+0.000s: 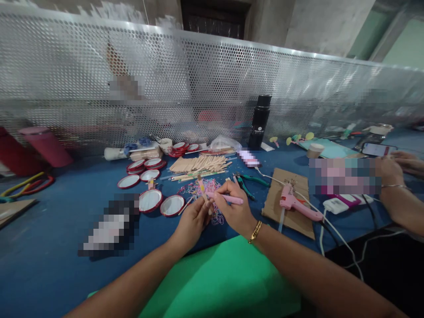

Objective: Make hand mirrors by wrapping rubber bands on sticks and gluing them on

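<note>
My left hand pinches a wooden craft stick with a small yellow patch on it, held upright over the table. In my right hand is a pink pen, its tip end at the stick. Beneath both hands spreads a tangle of thin pastel loops, partly covered by my fingers. Just left lie red-rimmed round lids, pale inside. Behind the tangle is a pile of craft sticks. Green-handled pliers lie beyond my right hand.
A pink glue gun rests on cardboard at right, with white cables around it. A black bottle stands by the perforated metal screen. Another person's hand holds a phone. Green material lies below my arms.
</note>
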Available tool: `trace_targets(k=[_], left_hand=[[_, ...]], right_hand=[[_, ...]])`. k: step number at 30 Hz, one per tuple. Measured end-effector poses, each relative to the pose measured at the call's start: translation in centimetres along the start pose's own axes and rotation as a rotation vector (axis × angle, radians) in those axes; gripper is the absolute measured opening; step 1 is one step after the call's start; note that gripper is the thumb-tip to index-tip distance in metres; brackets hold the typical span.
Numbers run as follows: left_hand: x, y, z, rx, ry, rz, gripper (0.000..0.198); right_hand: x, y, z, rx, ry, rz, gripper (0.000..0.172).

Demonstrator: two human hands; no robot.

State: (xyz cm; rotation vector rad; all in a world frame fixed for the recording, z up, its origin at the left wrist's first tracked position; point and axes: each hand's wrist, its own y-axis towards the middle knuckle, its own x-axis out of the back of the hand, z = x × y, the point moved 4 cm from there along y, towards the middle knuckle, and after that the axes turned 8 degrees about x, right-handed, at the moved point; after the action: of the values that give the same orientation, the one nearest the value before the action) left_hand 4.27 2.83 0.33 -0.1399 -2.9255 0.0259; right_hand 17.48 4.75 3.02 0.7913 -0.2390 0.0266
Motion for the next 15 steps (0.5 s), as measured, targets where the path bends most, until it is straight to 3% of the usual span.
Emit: trace_targets(k=[15], left_hand=[[0.11, 0.09, 0.73, 0.049, -0.086, 0.046, 0.039]], right_hand=[[-0.33, -0.60, -0.63, -0.073, 0.194, 0.026, 0.008]])
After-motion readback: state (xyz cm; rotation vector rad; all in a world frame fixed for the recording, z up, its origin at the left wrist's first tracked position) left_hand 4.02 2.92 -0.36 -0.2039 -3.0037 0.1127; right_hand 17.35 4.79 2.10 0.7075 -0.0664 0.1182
